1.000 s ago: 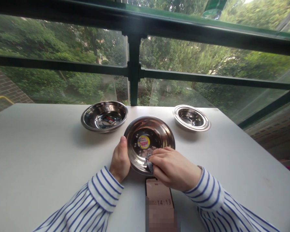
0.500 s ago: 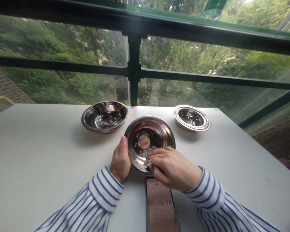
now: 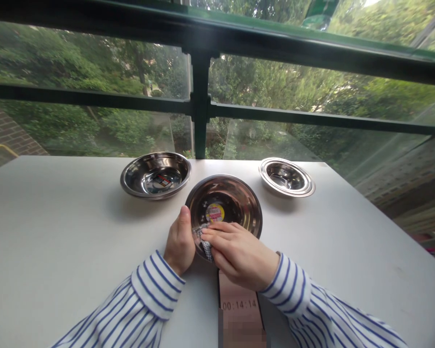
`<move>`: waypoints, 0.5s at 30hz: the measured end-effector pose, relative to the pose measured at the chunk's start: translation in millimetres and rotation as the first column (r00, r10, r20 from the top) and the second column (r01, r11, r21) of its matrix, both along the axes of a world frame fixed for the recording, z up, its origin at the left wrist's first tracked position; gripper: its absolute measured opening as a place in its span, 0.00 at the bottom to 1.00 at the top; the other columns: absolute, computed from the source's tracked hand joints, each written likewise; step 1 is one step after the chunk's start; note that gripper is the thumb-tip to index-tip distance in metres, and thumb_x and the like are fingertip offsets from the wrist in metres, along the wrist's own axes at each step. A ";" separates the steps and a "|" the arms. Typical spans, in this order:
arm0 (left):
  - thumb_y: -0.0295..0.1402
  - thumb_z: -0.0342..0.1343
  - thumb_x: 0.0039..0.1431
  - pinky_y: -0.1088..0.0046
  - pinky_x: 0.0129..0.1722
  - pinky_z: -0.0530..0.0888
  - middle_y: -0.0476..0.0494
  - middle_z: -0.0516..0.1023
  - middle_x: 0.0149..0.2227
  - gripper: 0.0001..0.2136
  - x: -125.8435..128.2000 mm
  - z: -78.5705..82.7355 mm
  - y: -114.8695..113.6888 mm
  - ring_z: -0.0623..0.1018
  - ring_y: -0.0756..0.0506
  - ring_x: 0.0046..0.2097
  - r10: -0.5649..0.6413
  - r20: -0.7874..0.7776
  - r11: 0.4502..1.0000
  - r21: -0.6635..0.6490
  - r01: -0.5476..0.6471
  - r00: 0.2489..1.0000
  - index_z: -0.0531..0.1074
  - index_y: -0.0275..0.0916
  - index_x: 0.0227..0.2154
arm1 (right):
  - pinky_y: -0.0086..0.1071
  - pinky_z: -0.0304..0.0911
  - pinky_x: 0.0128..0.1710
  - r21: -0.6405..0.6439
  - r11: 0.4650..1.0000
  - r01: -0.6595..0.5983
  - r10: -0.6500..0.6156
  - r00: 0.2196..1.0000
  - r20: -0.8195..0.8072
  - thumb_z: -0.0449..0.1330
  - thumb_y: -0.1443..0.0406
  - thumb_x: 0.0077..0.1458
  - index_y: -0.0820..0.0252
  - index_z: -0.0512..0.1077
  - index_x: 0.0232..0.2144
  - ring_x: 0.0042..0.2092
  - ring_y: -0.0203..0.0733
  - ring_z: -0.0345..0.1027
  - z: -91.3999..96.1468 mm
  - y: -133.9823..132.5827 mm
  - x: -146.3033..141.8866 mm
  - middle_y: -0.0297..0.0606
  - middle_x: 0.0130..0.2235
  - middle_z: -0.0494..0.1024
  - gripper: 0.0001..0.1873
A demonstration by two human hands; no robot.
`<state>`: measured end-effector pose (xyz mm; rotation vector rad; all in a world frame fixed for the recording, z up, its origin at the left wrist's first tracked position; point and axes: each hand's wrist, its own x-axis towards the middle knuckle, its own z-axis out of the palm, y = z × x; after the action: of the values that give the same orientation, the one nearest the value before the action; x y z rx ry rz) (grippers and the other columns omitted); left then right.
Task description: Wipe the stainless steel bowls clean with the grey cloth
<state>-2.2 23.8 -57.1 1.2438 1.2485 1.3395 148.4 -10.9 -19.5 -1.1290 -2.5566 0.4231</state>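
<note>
I see the round, shiny steel bowl (image 3: 250,205) with a yellow-and-pink sticker (image 3: 215,212) at the middle of the flat white table (image 3: 68,232), the left hand (image 3: 181,244) clasping its side, the right hand (image 3: 241,252) pinching a black-and-white checked cloth (image 3: 207,251) against its inner wall. If that push outruns the clasp, I judge the bowl could skid into the dark-edged rectangular phone (image 3: 238,291)

Held bowl (image 3: 235,203): glossy, smooth metal. Checked wad (image 3: 207,250): probably cloth. Tabletop (image 3: 76,227): smooth, matt.
</note>
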 end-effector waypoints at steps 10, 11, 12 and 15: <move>0.52 0.40 0.58 0.66 0.50 0.68 0.39 0.78 0.43 0.28 4.5 3.7 -0.4 0.75 0.41 0.47 0.012 0.075 1.000 -0.003 -0.011 0.997 0.75 0.32 0.40 | 0.37 0.57 0.48 -0.025 1.000 0.013 -0.011 0.996 0.094 0.49 0.69 0.56 0.61 0.71 0.42 0.50 0.43 0.65 9.7 -5.2 13.9 0.41 0.44 0.76 0.14; 0.52 0.40 0.58 0.66 0.49 0.68 0.39 0.79 0.42 0.29 4.1 3.7 -0.4 0.75 0.41 0.47 0.014 0.066 1.000 -0.007 -0.014 0.998 0.75 0.32 0.39 | 0.38 0.57 0.50 -0.014 1.000 0.006 -0.005 0.997 0.078 0.48 0.68 0.57 0.61 0.69 0.45 0.52 0.43 0.63 7.3 -4.5 9.7 0.41 0.47 0.75 0.16; 0.52 0.40 0.58 0.66 0.49 0.68 0.39 0.79 0.41 0.29 3.6 3.5 -0.4 0.75 0.41 0.46 0.013 0.056 1.000 -0.011 -0.012 0.998 0.76 0.32 0.39 | 0.38 0.56 0.51 -0.001 1.000 0.002 -0.002 0.998 0.064 0.47 0.68 0.58 0.62 0.68 0.48 0.54 0.44 0.61 4.8 -3.5 5.2 0.41 0.49 0.73 0.17; 0.53 0.39 0.58 0.66 0.49 0.68 0.38 0.79 0.41 0.29 1.6 2.3 -1.3 0.75 0.40 0.47 -0.022 0.035 0.999 -0.032 0.023 0.999 0.75 0.33 0.39 | 0.42 0.55 0.52 0.040 0.998 0.042 -0.044 0.998 0.036 0.45 0.65 0.60 0.63 0.65 0.51 0.57 0.47 0.57 -1.2 0.1 -7.2 0.43 0.54 0.69 0.19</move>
<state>-0.6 22.5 -54.8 1.2040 1.2242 1.3147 141.2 -10.8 -20.7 -1.1857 -2.5551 0.3428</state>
